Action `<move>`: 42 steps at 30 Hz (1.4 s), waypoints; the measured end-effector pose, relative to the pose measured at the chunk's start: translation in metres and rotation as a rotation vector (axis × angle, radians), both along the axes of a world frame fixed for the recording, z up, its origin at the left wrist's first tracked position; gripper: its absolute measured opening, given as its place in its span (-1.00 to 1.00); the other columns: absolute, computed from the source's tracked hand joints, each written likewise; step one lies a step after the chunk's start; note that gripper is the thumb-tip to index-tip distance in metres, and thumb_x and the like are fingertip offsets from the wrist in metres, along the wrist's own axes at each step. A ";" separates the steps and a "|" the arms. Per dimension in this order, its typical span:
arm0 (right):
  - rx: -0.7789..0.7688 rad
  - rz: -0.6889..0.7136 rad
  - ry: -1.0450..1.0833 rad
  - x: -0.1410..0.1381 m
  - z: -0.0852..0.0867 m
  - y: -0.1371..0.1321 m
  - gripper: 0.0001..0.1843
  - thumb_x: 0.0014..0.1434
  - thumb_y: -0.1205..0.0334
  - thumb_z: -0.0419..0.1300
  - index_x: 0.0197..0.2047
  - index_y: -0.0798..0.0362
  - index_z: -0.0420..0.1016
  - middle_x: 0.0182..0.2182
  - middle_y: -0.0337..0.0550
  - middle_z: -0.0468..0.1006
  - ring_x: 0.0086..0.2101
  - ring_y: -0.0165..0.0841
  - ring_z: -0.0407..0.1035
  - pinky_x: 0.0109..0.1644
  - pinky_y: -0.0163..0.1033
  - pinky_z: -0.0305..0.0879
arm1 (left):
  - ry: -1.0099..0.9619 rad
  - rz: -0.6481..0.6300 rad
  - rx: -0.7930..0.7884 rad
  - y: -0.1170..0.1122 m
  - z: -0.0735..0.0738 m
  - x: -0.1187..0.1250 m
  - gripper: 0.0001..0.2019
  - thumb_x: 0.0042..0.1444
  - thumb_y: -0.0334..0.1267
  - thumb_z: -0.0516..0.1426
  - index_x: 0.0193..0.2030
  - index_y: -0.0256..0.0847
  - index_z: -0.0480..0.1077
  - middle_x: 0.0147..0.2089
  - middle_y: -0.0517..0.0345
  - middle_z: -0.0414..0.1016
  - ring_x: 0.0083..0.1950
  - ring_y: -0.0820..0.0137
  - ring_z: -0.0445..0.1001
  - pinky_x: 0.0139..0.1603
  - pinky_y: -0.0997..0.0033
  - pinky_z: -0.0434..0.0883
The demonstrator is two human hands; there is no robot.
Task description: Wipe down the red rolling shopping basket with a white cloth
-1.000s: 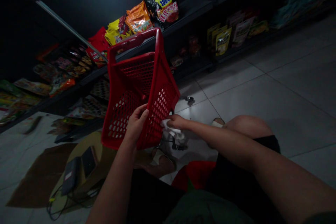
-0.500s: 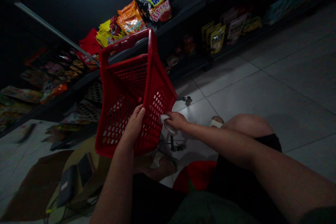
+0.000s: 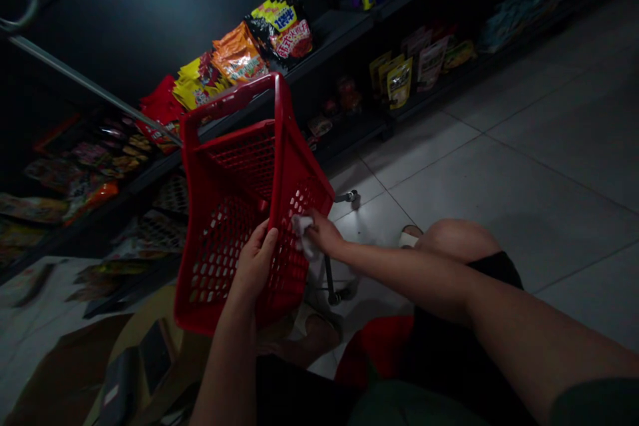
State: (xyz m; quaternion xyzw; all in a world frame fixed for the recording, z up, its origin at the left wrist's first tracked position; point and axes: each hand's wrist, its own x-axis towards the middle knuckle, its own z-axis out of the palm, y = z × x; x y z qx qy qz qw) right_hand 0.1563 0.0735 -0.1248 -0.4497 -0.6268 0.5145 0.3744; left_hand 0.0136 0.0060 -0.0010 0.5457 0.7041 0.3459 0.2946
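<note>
Gripping a perforated red basket (image 3: 274, 196) occupies the left hand (image 3: 254, 261), pinching crumpled white cloth (image 3: 301, 227) the right hand (image 3: 325, 235).

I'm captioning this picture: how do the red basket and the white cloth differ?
The red basket is rigid-looking and perforated; the white cloth is crumpled. The basket is far larger than the cloth. The left hand holds the basket's rim, while the right hand holds the cloth. Both are held.

The basket (image 3: 298, 170) is red with a perforated pattern — the cloth (image 3: 302, 225) white, the floor (image 3: 464, 180) grey.
</note>
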 end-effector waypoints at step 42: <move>-0.111 -0.115 0.013 0.043 0.020 0.047 -0.63 0.21 0.34 0.00 0.02 0.09 0.51 -0.11 -0.13 0.60 -0.12 -0.31 0.46 -0.07 -0.30 0.36 | 0.333 -0.074 -0.013 0.012 0.021 0.008 -0.46 0.27 0.05 0.01 0.31 -0.15 0.26 0.22 -0.09 0.46 0.23 0.13 0.43 0.27 0.05 0.29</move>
